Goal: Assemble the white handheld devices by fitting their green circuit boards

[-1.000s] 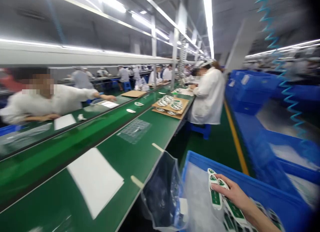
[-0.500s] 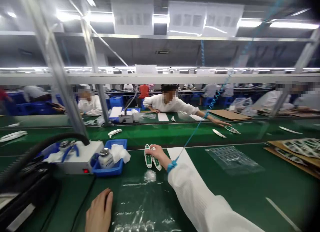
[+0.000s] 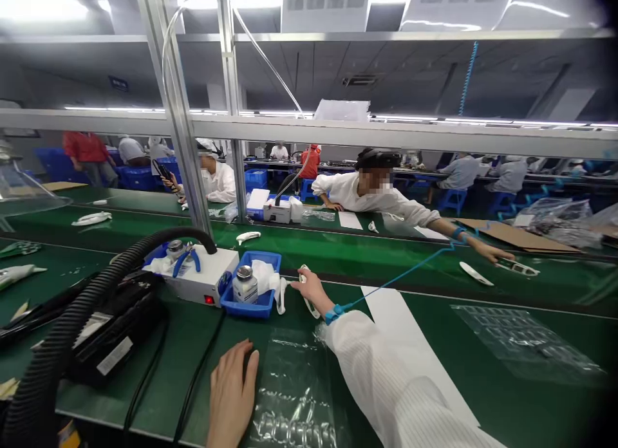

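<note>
My right hand (image 3: 313,292), with a blue wrist strap, reaches out over the green table and pinches a narrow white-rimmed part (image 3: 309,301). Beside its fingertips, on the left, is a second white part (image 3: 280,295), standing close to the blue tray's right side. My left hand (image 3: 234,390) rests on the table at the front, thumb apart from the fingers, holding nothing. Just right of it lies a clear plastic blister sheet (image 3: 294,390).
A blue tray (image 3: 248,311) holds a bottle and white tissue. Left of it are a white box (image 3: 212,274) and a black hose (image 3: 111,274). White paper (image 3: 410,332) lies at right. Across the green belt (image 3: 338,258), a person's hand (image 3: 490,250) touches a part.
The view has swung left. In my right hand the two parts have turned from face-up to edge-on, and the left one now sits by the tray. The other person still reaches out.
</note>
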Demonstrator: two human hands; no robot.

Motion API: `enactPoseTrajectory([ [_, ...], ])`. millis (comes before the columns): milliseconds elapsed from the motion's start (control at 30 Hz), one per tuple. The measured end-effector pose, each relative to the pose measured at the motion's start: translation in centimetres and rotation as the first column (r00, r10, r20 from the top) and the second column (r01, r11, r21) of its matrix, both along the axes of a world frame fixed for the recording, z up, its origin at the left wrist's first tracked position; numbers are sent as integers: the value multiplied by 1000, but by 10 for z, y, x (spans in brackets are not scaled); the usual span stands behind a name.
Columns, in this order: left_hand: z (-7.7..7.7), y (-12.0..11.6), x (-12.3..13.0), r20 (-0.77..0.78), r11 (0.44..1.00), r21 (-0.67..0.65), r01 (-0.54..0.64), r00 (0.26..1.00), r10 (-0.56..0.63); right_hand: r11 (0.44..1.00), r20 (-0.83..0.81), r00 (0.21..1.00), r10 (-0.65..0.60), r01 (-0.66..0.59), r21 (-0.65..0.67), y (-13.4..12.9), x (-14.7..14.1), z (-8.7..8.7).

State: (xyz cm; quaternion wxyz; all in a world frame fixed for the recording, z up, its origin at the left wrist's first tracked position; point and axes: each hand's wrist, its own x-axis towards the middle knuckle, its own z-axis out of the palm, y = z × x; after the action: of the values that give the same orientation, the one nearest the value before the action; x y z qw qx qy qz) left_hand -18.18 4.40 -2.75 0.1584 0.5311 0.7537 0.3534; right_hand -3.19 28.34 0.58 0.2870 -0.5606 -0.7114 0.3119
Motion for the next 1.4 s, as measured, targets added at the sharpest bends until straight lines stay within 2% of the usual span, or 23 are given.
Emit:
enactPoseTrajectory([
  [133,4,-1,-3,-49,999,-26,40,998,-42,996,93,993,78,-81,23,-12,14,7],
  [233,16,4,2,-67,988,-65,137,988,-141,992,201,973,116,-124,29,-26,31,15],
  [300,26,15,12,-89,975,-51,218,971,-222,985,282,948,147,-166,45,-38,42,19],
  [400,38,44,33,-172,953,-33,300,938,-301,962,410,888,208,-261,77,-56,47,23],
  [567,36,97,59,-293,967,-85,240,921,-255,912,602,748,280,-403,76,-73,41,27],
  [667,30,112,65,-325,973,-104,204,918,-227,887,667,684,296,-455,73,-72,43,29],
  [767,26,120,67,-333,981,-90,171,923,-191,861,686,657,312,-501,88,-69,52,29],
  [933,23,136,73,-292,992,-53,114,948,-124,836,645,693,322,-528,150,-68,69,25],
  [1100,16,152,76,-244,992,-21,122,962,-123,849,522,789,324,-486,207,-67,78,22],
  [1267,8,160,70,-214,987,10,162,964,-156,932,325,926,195,-278,234,-46,81,24],
  [1400,0,163,64,-189,986,37,165,970,-155,982,214,976,46,-84,171,-24,70,20],
])
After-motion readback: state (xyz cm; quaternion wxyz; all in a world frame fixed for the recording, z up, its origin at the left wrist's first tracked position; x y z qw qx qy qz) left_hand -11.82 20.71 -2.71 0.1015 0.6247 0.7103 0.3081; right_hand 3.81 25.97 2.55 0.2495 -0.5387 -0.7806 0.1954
